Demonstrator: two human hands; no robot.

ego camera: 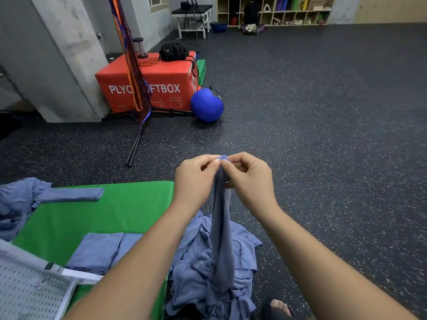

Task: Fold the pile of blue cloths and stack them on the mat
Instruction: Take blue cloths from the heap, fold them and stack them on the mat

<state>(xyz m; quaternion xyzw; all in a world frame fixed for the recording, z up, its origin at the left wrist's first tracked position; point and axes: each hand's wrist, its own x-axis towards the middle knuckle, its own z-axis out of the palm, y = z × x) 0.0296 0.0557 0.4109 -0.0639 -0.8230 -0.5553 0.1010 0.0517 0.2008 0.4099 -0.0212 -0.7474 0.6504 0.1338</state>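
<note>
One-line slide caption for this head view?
Left hand and right hand pinch a blue cloth hanging over the pile; folded cloths lie on the green mat.

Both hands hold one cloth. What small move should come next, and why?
Probably draw the left hand and right hand apart along the top edge. Both pinch the hanging cloth at one spot, so it droops bunched over the pile; spreading it would likely allow a flat fold.

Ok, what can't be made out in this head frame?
Head view:
Held cloth: its top edge is buried between the pinching left hand and right hand.
Folded stack on the mat: count unclear; left forearm and perforated panel cover its near side.
Loose pile: cut off by the bottom edge.
Far shelves: contents too small.
</note>
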